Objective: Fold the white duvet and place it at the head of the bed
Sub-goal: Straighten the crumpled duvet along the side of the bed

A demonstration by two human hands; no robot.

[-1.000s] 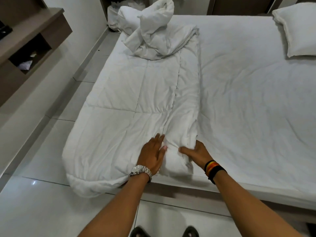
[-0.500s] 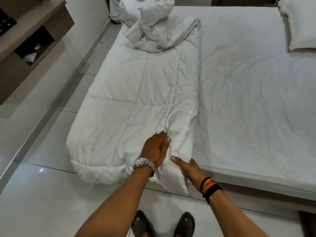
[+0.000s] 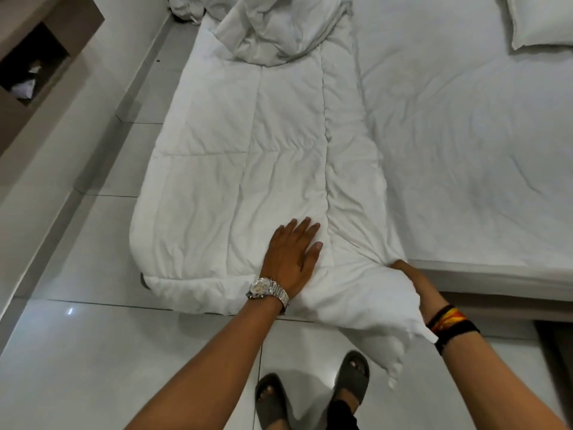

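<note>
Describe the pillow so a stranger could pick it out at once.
Start from the bed, covered in a white sheet. Look to its far right corner, away from the quilted duvet along the left edge. The pillow lies there, a plump, smooth rectangle with a seamed edge, partly cut off by the picture.

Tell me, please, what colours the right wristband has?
Black with red and yellow stripes; the wristband shows in the head view.

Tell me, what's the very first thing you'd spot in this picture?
The big white duvet, lying long down the left side of the bed and hanging off its near end. The left hand presses flat on it, while the right hand holds up its drooping corner. A pillow sits far right.
</note>
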